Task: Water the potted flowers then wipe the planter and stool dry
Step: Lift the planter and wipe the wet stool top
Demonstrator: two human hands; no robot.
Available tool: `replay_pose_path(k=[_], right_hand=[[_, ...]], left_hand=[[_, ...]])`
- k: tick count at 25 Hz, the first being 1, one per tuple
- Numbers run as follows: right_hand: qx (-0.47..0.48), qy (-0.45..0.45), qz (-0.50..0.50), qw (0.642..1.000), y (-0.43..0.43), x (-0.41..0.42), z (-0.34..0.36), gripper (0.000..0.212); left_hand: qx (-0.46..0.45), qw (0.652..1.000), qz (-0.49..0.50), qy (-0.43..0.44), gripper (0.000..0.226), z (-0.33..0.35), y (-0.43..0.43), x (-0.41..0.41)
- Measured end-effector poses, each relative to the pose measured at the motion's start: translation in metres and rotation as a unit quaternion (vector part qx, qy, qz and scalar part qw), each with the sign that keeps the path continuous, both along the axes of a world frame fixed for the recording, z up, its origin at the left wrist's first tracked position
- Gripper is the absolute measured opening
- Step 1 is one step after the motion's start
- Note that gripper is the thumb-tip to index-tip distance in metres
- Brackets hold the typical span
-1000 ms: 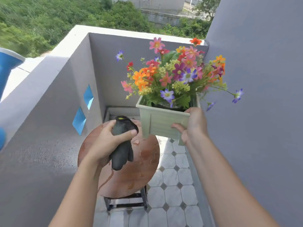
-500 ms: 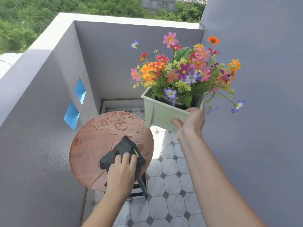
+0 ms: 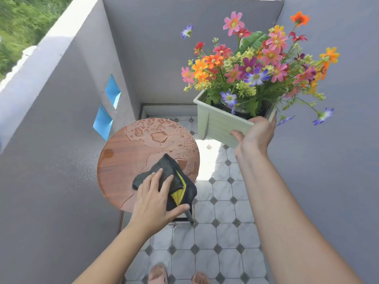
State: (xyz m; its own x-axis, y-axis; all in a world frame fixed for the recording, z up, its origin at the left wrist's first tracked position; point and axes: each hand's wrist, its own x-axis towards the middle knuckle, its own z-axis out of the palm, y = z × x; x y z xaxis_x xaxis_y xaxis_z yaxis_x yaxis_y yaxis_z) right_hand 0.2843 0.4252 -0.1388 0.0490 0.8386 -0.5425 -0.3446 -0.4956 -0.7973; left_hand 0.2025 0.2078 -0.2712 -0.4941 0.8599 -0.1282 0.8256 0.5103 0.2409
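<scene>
A round brown stool stands by the left wall, its far half covered in water drops and puddles. My left hand presses a folded dark cloth with yellow lining flat on the stool's near right part, fingers straight on top, thumb at the cloth's near edge. My right hand grips the near rim of a pale green square planter and holds it tilted in the air, to the right of the stool and above the floor. Colourful flowers fill the planter.
Grey balcony walls close in on the left, back and right. Two blue diamond openings sit in the left wall. White tiled floor lies below, my feet at the bottom edge. The stool's dark metal frame shows under the seat.
My left hand brought the cloth down from the air onto the stool top and now presses it flat. The planter stays lifted in my right hand; my view tilted downward.
</scene>
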Motion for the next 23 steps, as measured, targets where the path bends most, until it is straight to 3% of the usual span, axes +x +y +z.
replay_pose_path(k=[5, 8, 10, 13, 23], right_hand=[[-0.001, -0.005, -0.020, 1.000, 0.003, -0.003, -0.018, 0.060], [-0.006, 0.007, -0.040, 0.999, 0.002, -0.005, -0.021, 0.044], [-0.008, 0.009, -0.058, 0.998, 0.003, -0.004, -0.022, 0.044], [-0.004, -0.001, -0.077, 0.997, 0.007, -0.003, -0.021, 0.060], [0.006, -0.001, -0.089, 0.996, 0.020, -0.017, -0.015, 0.058]], left_hand=[[-0.082, 0.991, 0.104, -0.032, 0.077, -0.003, 0.023, 0.012], [-0.134, 0.987, 0.090, -0.022, 0.072, -0.011, 0.036, 0.017], [-0.109, 0.993, 0.053, -0.014, 0.067, -0.014, 0.050, 0.016], [-0.052, 0.999, 0.013, 0.004, 0.065, -0.016, 0.077, 0.008], [0.006, 0.998, 0.067, -0.010, 0.074, -0.023, 0.162, -0.057]])
